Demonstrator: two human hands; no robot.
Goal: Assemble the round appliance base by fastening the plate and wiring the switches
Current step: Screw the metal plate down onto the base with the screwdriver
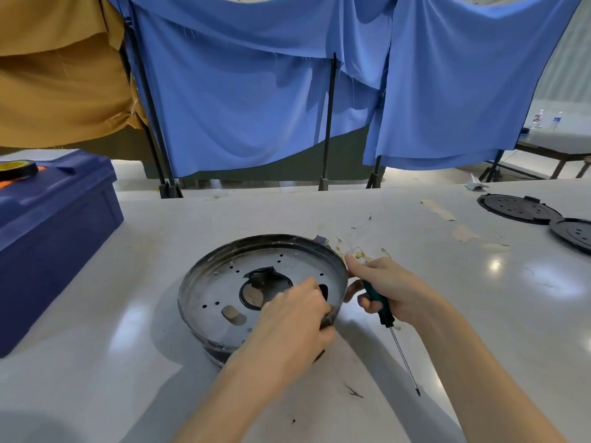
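The round appliance base is a dark, shallow metal pan with a perforated grey plate inside and a large central hole. It sits tilted on the white table, its near-right edge raised. My left hand reaches over the base and grips its right rim, thumb outside. My right hand holds a screwdriver with a teal and black handle, shaft pointing down toward me, while its forefinger and thumb touch the base's right rim. A tangle of thin wires with small yellow terminals lies just behind the base.
A blue plastic toolbox with a roll of black tape on top stands at the left. Two black round perforated covers lie at the far right. Blue and tan cloths hang on black stands behind the table.
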